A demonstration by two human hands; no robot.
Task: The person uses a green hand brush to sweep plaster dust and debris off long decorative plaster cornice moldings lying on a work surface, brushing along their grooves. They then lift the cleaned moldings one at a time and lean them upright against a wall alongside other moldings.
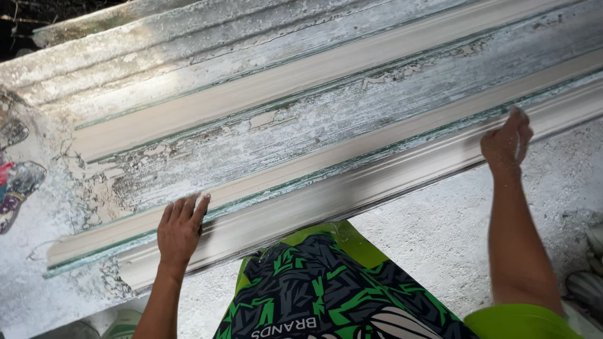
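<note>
A long white plaster cornice strip lies along the near edge of a plaster-caked work surface and runs diagonally from lower left to upper right. My left hand rests flat on the strip's top edge near its left end, fingers together. My right hand presses on the strip further right, fingers curled over its upper edge. Both hands are dusted with white plaster. A second pale strip lies parallel further back on the surface.
A green and black patterned garment covers my lap below the strip. The floor is rough and white with plaster. Worn footwear lies at the left edge; more shoes sit at the right.
</note>
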